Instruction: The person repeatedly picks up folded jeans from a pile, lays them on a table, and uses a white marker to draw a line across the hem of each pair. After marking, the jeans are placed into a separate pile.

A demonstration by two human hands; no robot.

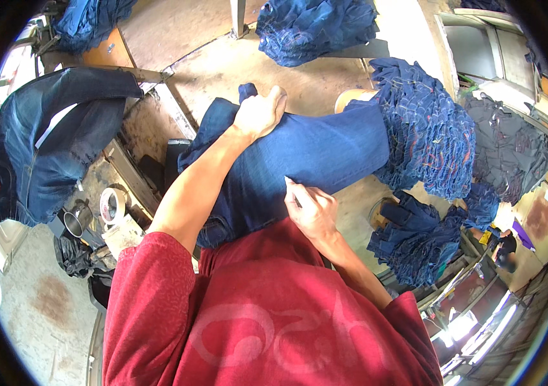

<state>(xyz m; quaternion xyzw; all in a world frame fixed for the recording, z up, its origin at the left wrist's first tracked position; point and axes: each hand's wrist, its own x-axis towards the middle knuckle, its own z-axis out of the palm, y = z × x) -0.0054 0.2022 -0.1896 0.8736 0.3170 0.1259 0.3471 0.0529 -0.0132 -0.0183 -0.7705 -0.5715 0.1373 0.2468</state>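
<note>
Seen from the head camera, a worker in a red shirt [261, 309] bends over a pair of blue jeans [332, 148] stretched crosswise just in front of the body, its near side touching the shirt. The left hand [258, 117] grips the denim at the far edge of the jeans, fingers folded tightly together over the cloth. The right hand [314, 209] rests at the near side of the jeans with its fingers curled in; whether the thumb and forefinger pinch anything small cannot be told. Just beyond the right end of the jeans bulges a thick stack of blue denim [425, 128] (its frayed edges trail loose threads), with a grey cloth pile [512, 148] next to it and a dark blue heap [415, 238] nearer the worker. Another denim bundle [315, 29] lies farther off. At left, a dark pair of jeans [55, 148] hangs in a curved drape, and a roll of tape [112, 206] sits beside a metal cup [78, 219] along the near edge of a worn stand [126, 174].
</note>
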